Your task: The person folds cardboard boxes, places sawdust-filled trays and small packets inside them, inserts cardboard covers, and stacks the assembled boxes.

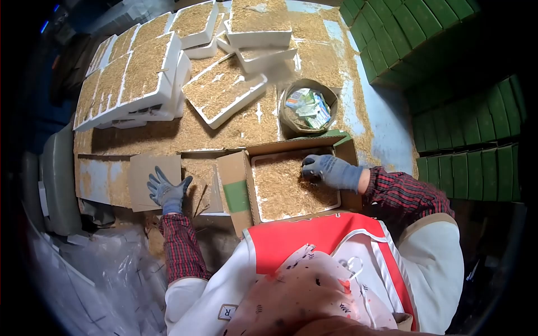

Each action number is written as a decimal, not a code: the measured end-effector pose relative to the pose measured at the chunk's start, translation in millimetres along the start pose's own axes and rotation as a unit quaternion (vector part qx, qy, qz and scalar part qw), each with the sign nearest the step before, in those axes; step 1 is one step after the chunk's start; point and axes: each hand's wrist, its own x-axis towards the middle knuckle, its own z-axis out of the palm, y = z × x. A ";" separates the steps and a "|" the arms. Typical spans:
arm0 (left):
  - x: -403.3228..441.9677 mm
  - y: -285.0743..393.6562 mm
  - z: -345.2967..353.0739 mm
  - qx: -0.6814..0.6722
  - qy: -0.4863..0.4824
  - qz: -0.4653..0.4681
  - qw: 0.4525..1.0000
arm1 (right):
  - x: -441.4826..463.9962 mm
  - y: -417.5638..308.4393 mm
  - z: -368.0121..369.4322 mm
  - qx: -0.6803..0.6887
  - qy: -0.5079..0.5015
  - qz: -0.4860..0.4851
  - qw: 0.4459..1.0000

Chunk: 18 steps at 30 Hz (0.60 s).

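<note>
My left hand (166, 190), in a grey-blue work glove, lies with fingers spread on a flat piece of brown cardboard (143, 168) at the table's front edge. To its right stands an open cardboard box (246, 162) with a green patch on its side flap. Inside the box sits a white foam tray filled with wood shavings (280, 185). Over the right part of these shavings is my right hand (333, 172), gloved alike, its fingers curled down and pinched together. What they hold, if anything, is hidden; dark bits show under the fingertips.
Shavings-filled white foam boxes (145, 67) stand stacked at the back left, one tilted foam box (224, 92) nearer. Behind the cardboard box is a round tub (286, 115) holding printed packets (311, 106). Green cartons (414, 33) are piled right; clear plastic (112, 274) lies lower left.
</note>
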 end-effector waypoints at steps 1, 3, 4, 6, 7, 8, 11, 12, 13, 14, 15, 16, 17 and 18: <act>12.9 -14.3 25.1 -0.014 -0.019 -0.004 1.000 | 0.4 -8.6 -22.7 0.043 0.029 -0.017 0.998; 16.9 -29.3 49.3 -0.013 -0.042 -0.011 0.999 | 2.3 -23.5 -68.4 0.113 0.166 0.024 0.979; 18.4 -31.4 53.5 0.001 -0.040 -0.009 0.999 | 2.6 -14.0 -85.1 0.095 0.218 0.042 0.971; 8.1 -16.2 30.9 0.028 -0.025 -0.004 0.999 | 0.4 32.2 -105.8 0.056 0.308 0.105 0.944; 14.3 -23.9 40.1 -0.001 -0.014 0.025 1.000 | -0.2 69.3 -98.8 0.039 0.344 0.150 0.926; 25.5 -37.0 55.4 -0.031 -0.001 0.054 0.998 | -0.4 117.4 -84.5 0.064 0.328 0.229 0.914; 24.6 -49.8 42.4 -0.108 0.058 0.093 0.988 | 7.1 188.4 -46.4 -0.003 0.265 0.353 0.897; 10.0 -39.9 12.6 -0.094 0.073 0.080 0.990 | 11.3 207.1 -38.1 0.147 0.258 0.367 0.881; 0.0 -33.7 -11.2 -0.080 0.088 0.067 0.991 | 18.5 190.7 -58.0 -0.041 0.145 0.345 0.927; -7.5 -36.3 -21.6 -0.055 0.145 0.088 0.984 | 30.1 184.4 -67.2 -0.113 0.174 0.328 0.922; -17.3 -34.5 -38.1 -0.065 0.175 0.090 0.978 | 41.2 177.1 -72.5 -0.182 0.201 0.313 0.910; -30.3 -28.5 -57.3 -0.075 0.204 0.093 0.972 | 63.8 155.2 -91.2 -0.129 0.177 0.363 0.906; -43.1 -22.3 -72.3 -0.085 0.231 0.096 0.964 | 89.5 137.8 -107.9 -0.075 0.151 0.410 0.896; -52.5 -16.4 -83.1 -0.100 0.247 0.114 0.957 | 112.4 151.0 -98.6 -0.052 0.114 0.434 0.892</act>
